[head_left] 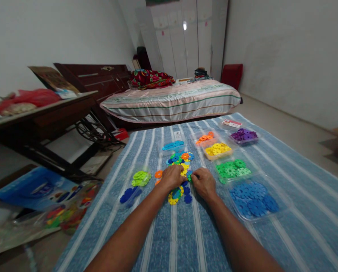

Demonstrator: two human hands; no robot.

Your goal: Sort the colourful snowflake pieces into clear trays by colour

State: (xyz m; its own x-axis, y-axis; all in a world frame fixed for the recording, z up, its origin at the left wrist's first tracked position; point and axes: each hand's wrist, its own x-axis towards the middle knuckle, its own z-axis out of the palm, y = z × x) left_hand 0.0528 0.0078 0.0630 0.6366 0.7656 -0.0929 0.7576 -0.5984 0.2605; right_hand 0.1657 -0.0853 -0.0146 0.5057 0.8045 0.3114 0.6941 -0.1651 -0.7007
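Left hand [173, 176] lay knuckles-up, fingers curled down onto a loose pile of mixed-colour plastic snowflake discs [180, 162] on the blue-and-white striped blanket [169, 234]; whether it gripped a disc could not be told, the fingertips being hidden. Right hand [204, 183] rested just beside it, fingers bent and pinched at a small dark piece at the pile's right edge; hold unclear. Both forearms reached in from the near edge.

Pile sat mid-blanket, between the two hands and beyond them; a yellow-and-blue disc cluster [175, 195] lay just under the left hand.

Right of the pile, clear plastic trays ran in a row: dark blue discs [252, 198] nearest, then green discs [233, 169], yellow discs [217, 149], orange discs [204, 138], and purple discs [244, 135] farthest right. Light blue discs [173, 145] lay beyond the pile. Left of it, lime-green discs [141, 177] and a few navy discs [130, 195] in clear trays.

Behind: a bed with striped cover [171, 102], a dark wooden table [38, 117] at left.
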